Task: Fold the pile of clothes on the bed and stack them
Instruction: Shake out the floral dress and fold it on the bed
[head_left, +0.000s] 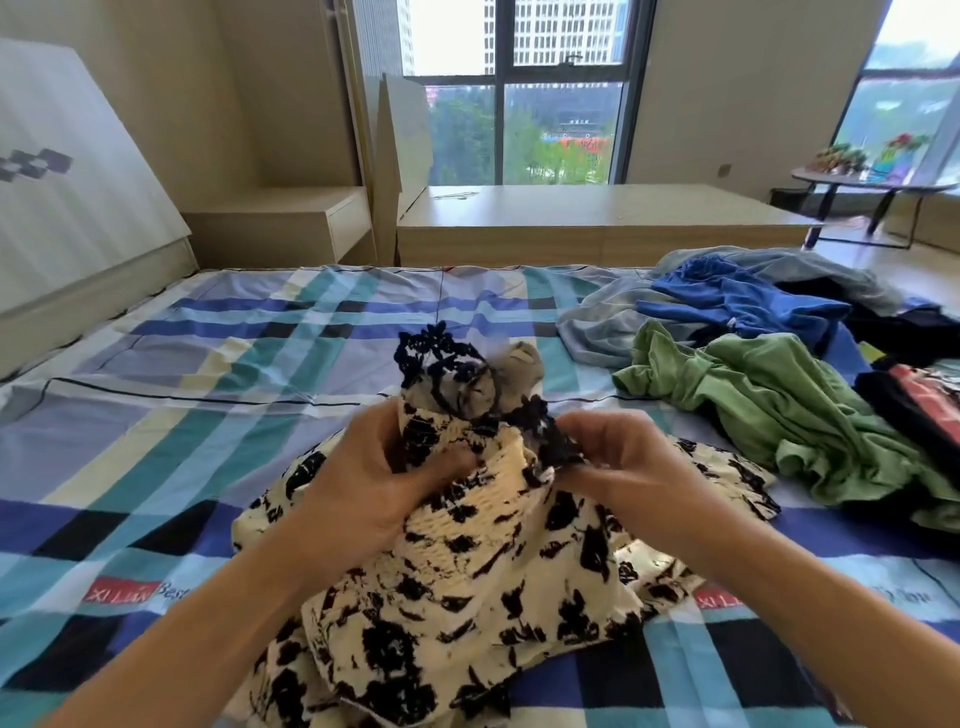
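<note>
A cream dress with black floral print (483, 582) lies bunched on the plaid bed sheet (171, 415) in front of me. Its top, trimmed with black lace, is lifted off the bed. My left hand (374, 483) grips the smocked bodice on the left. My right hand (623, 462) pinches the black lace edge on the right. An unfolded pile sits at the right of the bed: a green garment (769, 410), a blue garment (737, 306), a pale grey-blue one (613, 327) and dark clothes (914, 400).
A headboard (67, 208) rises at the left. Beyond the bed stand a low wooden platform (597, 213), a bedside cabinet (291, 218) and a window (519, 93). A small round table (872, 182) with colourful items stands at the far right.
</note>
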